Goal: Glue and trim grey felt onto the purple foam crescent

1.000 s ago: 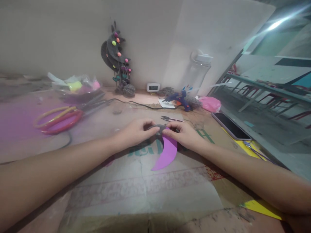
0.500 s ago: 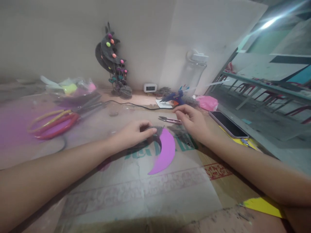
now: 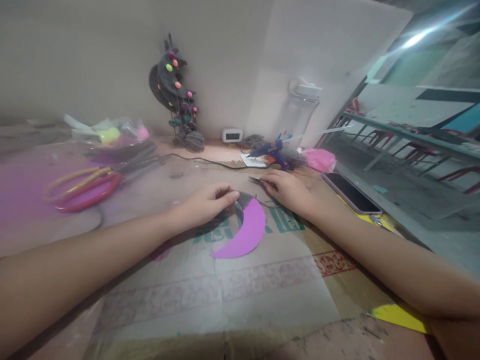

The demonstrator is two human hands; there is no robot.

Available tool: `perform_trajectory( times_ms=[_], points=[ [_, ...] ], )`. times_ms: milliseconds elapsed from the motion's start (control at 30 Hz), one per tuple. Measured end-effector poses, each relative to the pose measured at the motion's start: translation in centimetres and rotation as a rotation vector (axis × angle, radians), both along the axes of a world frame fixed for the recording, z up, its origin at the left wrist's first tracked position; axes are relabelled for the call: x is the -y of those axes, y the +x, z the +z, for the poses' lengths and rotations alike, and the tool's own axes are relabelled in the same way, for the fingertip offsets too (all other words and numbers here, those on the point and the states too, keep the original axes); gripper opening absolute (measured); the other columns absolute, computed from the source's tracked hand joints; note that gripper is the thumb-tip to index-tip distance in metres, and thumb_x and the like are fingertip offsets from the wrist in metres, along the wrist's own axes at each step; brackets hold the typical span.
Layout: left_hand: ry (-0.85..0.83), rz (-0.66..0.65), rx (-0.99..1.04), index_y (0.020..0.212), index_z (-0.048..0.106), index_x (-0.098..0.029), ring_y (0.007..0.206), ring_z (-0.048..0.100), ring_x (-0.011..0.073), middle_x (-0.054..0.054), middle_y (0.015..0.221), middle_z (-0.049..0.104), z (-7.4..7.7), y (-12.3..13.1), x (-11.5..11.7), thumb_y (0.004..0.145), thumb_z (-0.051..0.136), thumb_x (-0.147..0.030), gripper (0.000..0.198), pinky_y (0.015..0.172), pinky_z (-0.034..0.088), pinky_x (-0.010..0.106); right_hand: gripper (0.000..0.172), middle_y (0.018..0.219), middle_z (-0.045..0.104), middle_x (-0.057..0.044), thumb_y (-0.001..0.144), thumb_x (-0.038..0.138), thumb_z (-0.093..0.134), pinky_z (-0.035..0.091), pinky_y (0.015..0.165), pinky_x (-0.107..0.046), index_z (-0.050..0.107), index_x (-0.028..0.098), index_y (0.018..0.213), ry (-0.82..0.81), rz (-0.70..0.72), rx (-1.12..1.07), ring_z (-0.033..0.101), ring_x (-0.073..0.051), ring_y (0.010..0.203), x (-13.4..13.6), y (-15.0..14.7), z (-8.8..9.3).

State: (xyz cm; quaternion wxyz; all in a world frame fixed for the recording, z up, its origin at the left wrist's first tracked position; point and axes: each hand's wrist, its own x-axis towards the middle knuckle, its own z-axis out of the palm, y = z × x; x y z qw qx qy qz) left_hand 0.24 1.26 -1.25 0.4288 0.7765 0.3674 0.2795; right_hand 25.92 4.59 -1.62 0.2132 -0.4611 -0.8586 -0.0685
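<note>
A purple crescent (image 3: 253,232) has grey yarn (image 3: 245,199) around its upper end. My left hand (image 3: 210,202) pinches that wrapped end between thumb and fingers, and the crescent's tip points down to the left. To the right, my right hand (image 3: 287,190) is closed on small metal snips (image 3: 255,179), whose blades stick out to the left of the fingers. A strand of grey yarn runs from the crescent toward the space under my right hand. Both hands are above a cardboard sheet (image 3: 262,315) with green and red print.
Behind stand a decorated grey crescent (image 3: 168,75), a small clock (image 3: 232,135), a blue glue gun (image 3: 272,151) and a clear bottle (image 3: 300,115). Red-handled scissors (image 3: 90,192) lie left. A phone (image 3: 352,192) and a pink bag (image 3: 319,159) are at right.
My right hand has closed on the snips that lay on the table and has moved slightly left. The crescent has swung, its lower tip shifting left and up.
</note>
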Motion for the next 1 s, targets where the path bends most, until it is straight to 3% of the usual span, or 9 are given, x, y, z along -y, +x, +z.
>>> perform_trajectory(
  times_ms=[167, 267, 433, 567, 767, 1000],
  points=[
    [-0.053, -0.003, 0.002, 0.076, 0.052, -0.019, 0.058, 0.047, 0.0110, -0.001, 0.069, 0.054, 0.2, -0.1, 0.1, 0.092, 0.045, -0.048, 0.034, 0.052, 0.035, 0.024, 0.026, 0.098, 0.070, -0.009, 0.094, 0.025, 0.045, 0.048, 0.079, -0.034, 0.064, 0.017, 0.111, 0.091, -0.140, -0.320, 0.064, -0.022, 0.087, 1.2, 0.1, 1.3],
    [-0.105, 0.017, 0.011, 0.076, 0.052, -0.019, 0.056, 0.048, 0.0107, -0.001, 0.069, 0.057, 0.5, -0.1, 0.3, 0.090, 0.048, -0.047, 0.031, 0.049, 0.036, 0.023, 0.027, 0.101, 0.068, -0.007, 0.097, 0.032, 0.041, 0.047, 0.082, -0.035, 0.063, 0.021, 0.109, 0.136, -0.134, -0.478, 0.062, -0.022, 0.092, 2.4, -0.1, 1.8],
    [-0.172, 0.013, 0.009, 0.072, 0.050, -0.018, 0.045, 0.043, 0.0080, -0.002, 0.060, 0.055, 0.7, -0.1, 0.6, 0.089, 0.048, -0.045, 0.031, 0.041, 0.029, 0.021, 0.041, 0.091, 0.061, -0.008, 0.099, 0.044, 0.033, 0.046, 0.079, -0.037, 0.061, 0.021, 0.118, 0.070, 0.112, -0.275, 0.058, -0.023, 0.086, 4.6, -0.7, 1.7],
    [-0.122, -0.005, -0.001, 0.070, 0.052, -0.018, 0.047, 0.045, 0.0078, -0.002, 0.060, 0.054, 0.9, -0.1, 0.6, 0.089, 0.049, -0.041, 0.030, 0.042, 0.029, 0.021, 0.043, 0.083, 0.060, -0.008, 0.098, 0.045, 0.034, 0.042, 0.072, -0.035, 0.063, 0.021, 0.119, 0.154, 0.285, -0.020, 0.054, -0.021, 0.077, 5.6, -1.1, 1.9],
    [-0.164, 0.000, -0.039, 0.071, 0.051, -0.019, 0.043, 0.043, 0.0076, -0.004, 0.056, 0.053, 1.1, -0.1, 0.9, 0.090, 0.047, -0.041, 0.030, 0.040, 0.027, 0.022, 0.039, 0.076, 0.062, -0.007, 0.098, 0.042, 0.038, 0.035, 0.066, -0.034, 0.069, 0.024, 0.113, 0.190, 0.258, 0.200, 0.051, -0.020, 0.069, 5.5, -1.1, 2.7],
    [-0.157, -0.013, -0.029, 0.071, 0.050, -0.019, 0.045, 0.045, 0.0076, -0.004, 0.058, 0.055, 0.9, -0.1, 0.8, 0.090, 0.047, -0.038, 0.028, 0.042, 0.029, 0.022, 0.034, 0.074, 0.061, -0.006, 0.098, 0.037, 0.042, 0.031, 0.063, -0.033, 0.069, 0.022, 0.112, 0.314, 0.348, 0.225, 0.049, -0.018, 0.067, 5.2, -1.3, 1.7]
  ],
)
